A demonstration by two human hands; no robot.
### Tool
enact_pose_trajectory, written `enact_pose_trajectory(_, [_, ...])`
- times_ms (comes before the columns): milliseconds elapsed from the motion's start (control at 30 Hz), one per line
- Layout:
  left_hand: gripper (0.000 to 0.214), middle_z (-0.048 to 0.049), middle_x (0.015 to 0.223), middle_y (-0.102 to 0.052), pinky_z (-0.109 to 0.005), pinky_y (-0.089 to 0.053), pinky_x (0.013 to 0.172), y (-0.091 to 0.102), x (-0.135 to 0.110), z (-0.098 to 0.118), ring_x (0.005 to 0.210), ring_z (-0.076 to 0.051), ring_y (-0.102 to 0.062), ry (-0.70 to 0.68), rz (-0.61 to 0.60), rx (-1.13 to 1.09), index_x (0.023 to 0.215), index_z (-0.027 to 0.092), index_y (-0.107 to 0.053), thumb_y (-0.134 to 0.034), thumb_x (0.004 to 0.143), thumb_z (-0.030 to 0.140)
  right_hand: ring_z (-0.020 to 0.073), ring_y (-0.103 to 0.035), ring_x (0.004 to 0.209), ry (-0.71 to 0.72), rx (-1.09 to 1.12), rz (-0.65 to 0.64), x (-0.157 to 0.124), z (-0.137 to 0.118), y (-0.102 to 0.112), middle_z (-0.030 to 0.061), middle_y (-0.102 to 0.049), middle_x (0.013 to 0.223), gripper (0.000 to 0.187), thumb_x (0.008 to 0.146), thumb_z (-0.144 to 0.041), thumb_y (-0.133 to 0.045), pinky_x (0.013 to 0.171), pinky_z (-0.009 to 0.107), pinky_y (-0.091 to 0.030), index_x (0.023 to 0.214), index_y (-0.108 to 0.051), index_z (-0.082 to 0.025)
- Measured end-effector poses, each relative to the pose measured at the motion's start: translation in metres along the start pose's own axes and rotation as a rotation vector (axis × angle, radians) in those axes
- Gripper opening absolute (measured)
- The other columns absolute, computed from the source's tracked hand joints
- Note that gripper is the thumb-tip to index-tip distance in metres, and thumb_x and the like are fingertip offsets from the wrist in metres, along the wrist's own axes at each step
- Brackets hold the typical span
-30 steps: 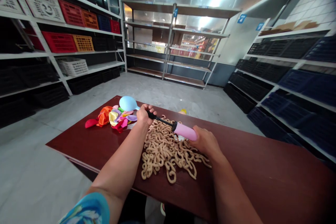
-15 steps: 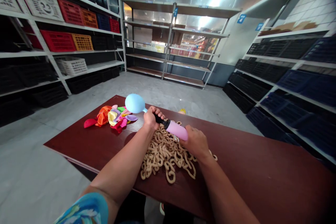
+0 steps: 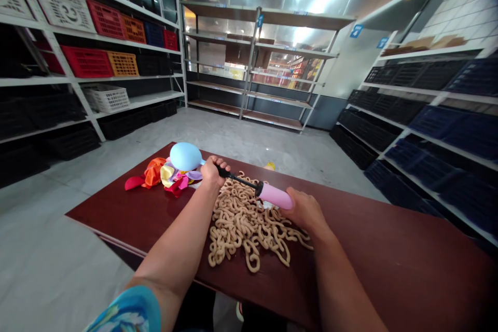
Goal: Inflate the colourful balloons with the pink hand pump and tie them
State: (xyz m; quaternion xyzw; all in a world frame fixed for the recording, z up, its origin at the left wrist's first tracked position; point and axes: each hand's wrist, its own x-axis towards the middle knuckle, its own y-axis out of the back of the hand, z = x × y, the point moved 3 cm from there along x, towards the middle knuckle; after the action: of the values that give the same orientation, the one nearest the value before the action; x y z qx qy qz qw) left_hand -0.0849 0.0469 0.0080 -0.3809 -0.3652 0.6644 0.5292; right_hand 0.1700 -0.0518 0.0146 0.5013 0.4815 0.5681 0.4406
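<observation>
My left hand (image 3: 212, 170) is closed around the black nozzle end of a hand pump, where the neck of a partly inflated light blue balloon (image 3: 185, 156) sits. My right hand (image 3: 305, 211) grips the pink pump barrel (image 3: 275, 195), pulled back so the thin black rod shows between the two hands. Both hands hover over a heap of tan chain links (image 3: 246, 223) on the dark red table (image 3: 389, 254). A pile of flat coloured balloons (image 3: 163, 174) lies just left of my left hand.
Shelving racks with red, orange, white and dark crates line the left wall (image 3: 89, 62); dark blue and black bins fill the right racks (image 3: 436, 119). Open shelves stand at the back. A small yellow object (image 3: 271, 165) lies past the table's far edge on the grey floor.
The pump was pushed together half a second ago, with the balloon raised; now the pink barrel is drawn back to the right, the rod shows again, and the balloon looks slightly larger than a second ago.
</observation>
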Motion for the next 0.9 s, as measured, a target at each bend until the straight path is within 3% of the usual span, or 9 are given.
enact_pose_trajectory(133, [0.018,0.0052,0.049,-0.023,-0.022,-0.026,0.04,-0.004,-0.007,-0.009,0.038,-0.008,-0.029,0.025,-0.038,-0.005,0.059,0.019,-0.026,-0.038,0.065,0.007,0.0185,-0.055,0.077,-0.029,-0.031,0.013,-0.003,-0.006,0.001,0.0046,-0.061,0.085,0.032,0.065,-0.04,-0.062,0.061,0.027,-0.027,0.088,-0.049,-0.021])
enact_pose_trajectory(333, [0.019,0.0044,0.049,-0.025,-0.022,-0.024,0.039,-0.016,-0.023,-0.029,0.038,-0.008,-0.029,0.085,-0.088,0.011,0.059,0.018,-0.025,-0.04,0.065,0.009,0.0184,-0.053,0.077,0.035,-0.001,0.133,-0.003,-0.03,-0.004,0.0053,-0.059,0.081,0.027,0.069,-0.038,-0.057,0.064,0.027,-0.028,0.086,-0.048,-0.02])
enact_pose_trajectory(467, [0.018,0.0044,0.049,-0.026,-0.022,-0.025,0.04,-0.018,-0.028,-0.035,0.038,-0.008,-0.029,0.093,-0.11,0.034,0.059,0.019,-0.026,-0.04,0.066,0.01,0.0177,-0.053,0.076,0.037,0.044,0.131,-0.003,-0.035,-0.009,0.0051,-0.06,0.082,0.027,0.07,-0.038,-0.056,0.061,0.026,-0.027,0.087,-0.049,-0.019])
enact_pose_trajectory(633, [0.017,0.0048,0.049,-0.027,-0.022,-0.027,0.04,-0.013,-0.018,-0.021,0.038,-0.008,-0.03,0.059,-0.044,0.068,0.06,0.019,-0.027,-0.039,0.066,0.008,0.016,-0.053,0.071,0.027,0.071,0.046,0.001,-0.031,-0.008,0.0032,-0.061,0.082,0.026,0.071,-0.04,-0.055,0.058,0.026,-0.023,0.088,-0.05,-0.021])
enact_pose_trajectory(900, [0.016,0.0055,0.049,-0.025,-0.022,-0.025,0.04,0.001,0.001,0.003,0.037,-0.008,-0.03,-0.002,0.033,0.008,0.06,0.019,-0.026,-0.036,0.065,0.007,0.0169,-0.054,0.074,0.007,0.025,-0.02,0.0,0.004,0.0,0.0009,-0.062,0.081,0.024,0.066,-0.039,-0.06,0.058,0.026,-0.023,0.081,-0.051,-0.023])
